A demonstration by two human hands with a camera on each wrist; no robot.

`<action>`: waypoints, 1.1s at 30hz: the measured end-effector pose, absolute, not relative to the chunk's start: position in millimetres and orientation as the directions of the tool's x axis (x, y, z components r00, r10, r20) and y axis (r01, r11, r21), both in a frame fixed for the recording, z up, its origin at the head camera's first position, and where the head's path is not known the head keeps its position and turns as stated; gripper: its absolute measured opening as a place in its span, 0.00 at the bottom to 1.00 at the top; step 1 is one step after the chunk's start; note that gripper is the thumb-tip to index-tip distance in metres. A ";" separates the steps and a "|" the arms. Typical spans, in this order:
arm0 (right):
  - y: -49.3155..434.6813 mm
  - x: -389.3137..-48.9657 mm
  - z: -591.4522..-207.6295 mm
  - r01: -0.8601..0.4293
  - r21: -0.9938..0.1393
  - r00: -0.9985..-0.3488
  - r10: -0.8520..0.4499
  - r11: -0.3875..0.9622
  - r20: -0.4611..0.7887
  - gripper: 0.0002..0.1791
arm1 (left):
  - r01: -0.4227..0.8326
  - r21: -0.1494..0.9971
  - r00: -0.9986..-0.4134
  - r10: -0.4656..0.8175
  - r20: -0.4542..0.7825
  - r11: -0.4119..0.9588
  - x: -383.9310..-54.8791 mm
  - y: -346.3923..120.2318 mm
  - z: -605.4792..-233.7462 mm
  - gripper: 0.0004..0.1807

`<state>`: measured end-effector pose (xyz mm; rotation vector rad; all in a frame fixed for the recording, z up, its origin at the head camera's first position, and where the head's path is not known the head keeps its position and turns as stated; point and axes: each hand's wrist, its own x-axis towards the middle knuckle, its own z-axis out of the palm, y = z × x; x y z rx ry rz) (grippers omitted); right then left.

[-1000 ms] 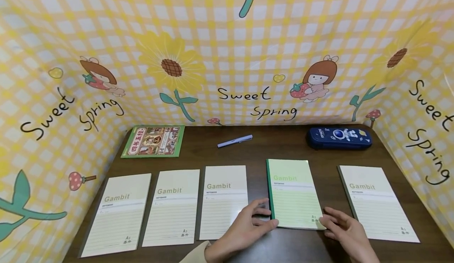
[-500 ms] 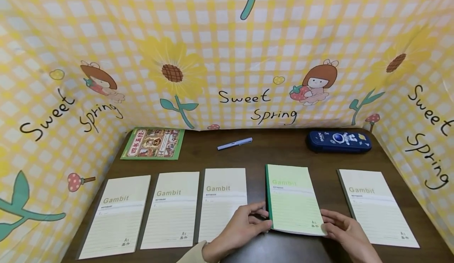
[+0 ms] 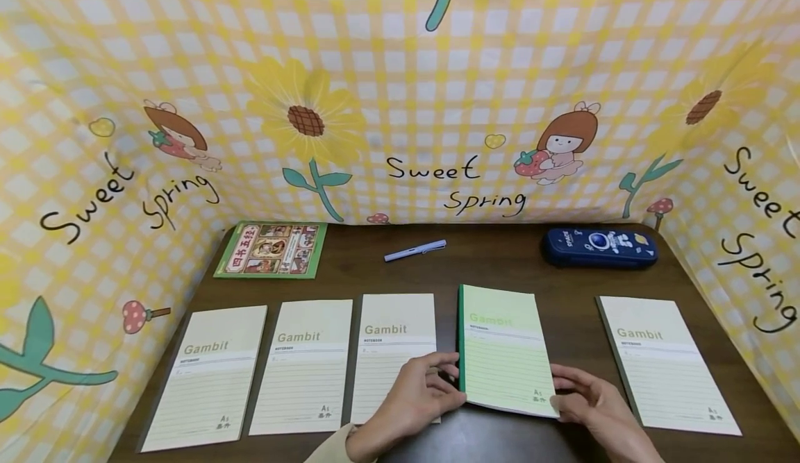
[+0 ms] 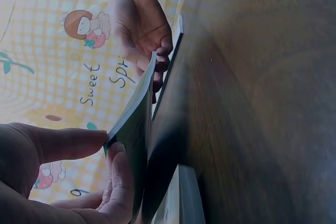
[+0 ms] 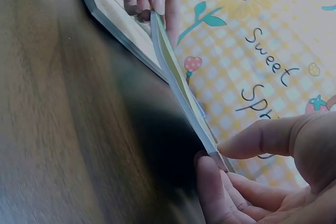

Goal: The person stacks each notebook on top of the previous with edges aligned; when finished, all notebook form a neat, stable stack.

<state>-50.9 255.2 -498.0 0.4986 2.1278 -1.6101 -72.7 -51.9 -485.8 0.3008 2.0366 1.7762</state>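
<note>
A green-covered "Gambit" notebook [image 3: 505, 352] with a dark green spine is held a little above the dark table. My left hand [image 3: 409, 397] pinches its lower left edge between thumb and fingers. At the lower right corner, my right hand [image 3: 590, 407] grips it the same way. Seen from the left wrist, the notebook [image 4: 134, 111] is edge-on and slightly bowed, with shadow under it. In the right wrist view its page edges [image 5: 181, 95] show, and thumb and fingers press from both sides. Just left lies a pale "Gambit" notebook [image 3: 396, 331], partly hidden by my left hand.
Two more pale notebooks lie to the left, one nearer [image 3: 303, 369] and one farther [image 3: 206, 380]. Another pale notebook [image 3: 669, 366] lies at right. Along the back are a green-bordered picture book [image 3: 271, 250], a lilac pen [image 3: 414, 250] and a blue pencil case [image 3: 598, 248], before a checked cloth.
Both hands have taken firmer hold of the green notebook, raised its near edge and carried it slightly left, towards the third pale notebook. The other things stay where they were.
</note>
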 end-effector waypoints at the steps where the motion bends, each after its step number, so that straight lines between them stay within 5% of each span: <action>1: 253.2 -51.1 -498.1 0.516 -0.815 -0.849 0.025 0.265 -0.529 0.36 | -0.104 0.981 -0.890 0.424 -0.166 0.165 -72.5 -54.1 -485.8 0.32; 13: 224.7 -55.9 -504.0 0.308 -0.922 -0.926 -0.150 0.236 -0.347 0.37 | -0.038 0.966 -0.920 0.367 -0.134 0.257 -66.1 -87.2 -490.8 0.32; 33: 168.7 -63.9 -511.7 0.204 -0.937 -0.941 -0.208 0.284 -0.268 0.32 | -0.021 0.921 -0.957 0.258 -0.130 0.388 -49.8 -132.9 -486.8 0.34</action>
